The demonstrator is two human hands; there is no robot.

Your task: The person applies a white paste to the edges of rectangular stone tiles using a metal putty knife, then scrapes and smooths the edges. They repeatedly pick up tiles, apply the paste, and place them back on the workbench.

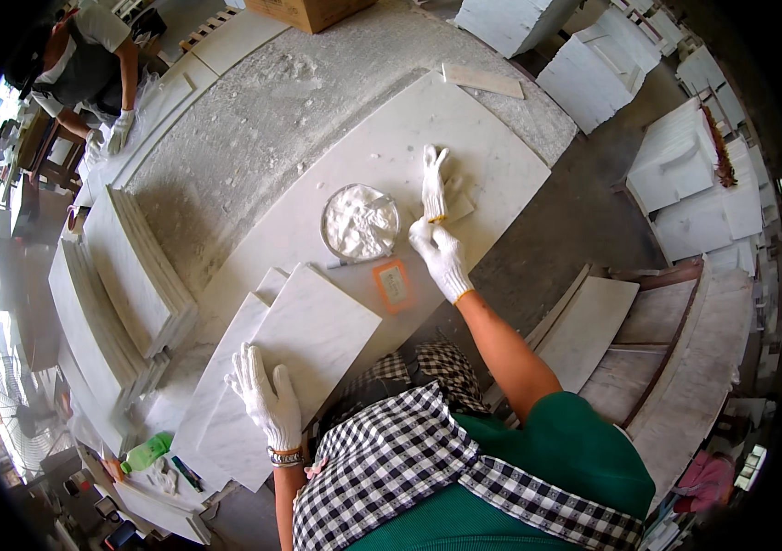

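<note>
My left hand [267,397], in a white knit glove, lies with fingers stretched on a pale marble tile [331,321]. That tile overlaps other tiles beneath it. My right hand [442,255], also gloved, has its fingers closed at the orange-edged cuff of a loose white knit glove [434,179]. Left of this glove stands a round container [361,223] filled with something white and lumpy; I cannot tell exactly what it is. An orange-bordered rectangular item [393,285] rests between the container and me. Partly behind the loose glove is a small pale tile piece [461,206].
The large marble slab [345,165] forms the work surface. Stacked slabs [124,275] stand at left, near a green bottle [147,452] and a fan [19,404]. A gloved co-worker [88,69] is at upper left. A cardboard box [310,11] sits at the far edge.
</note>
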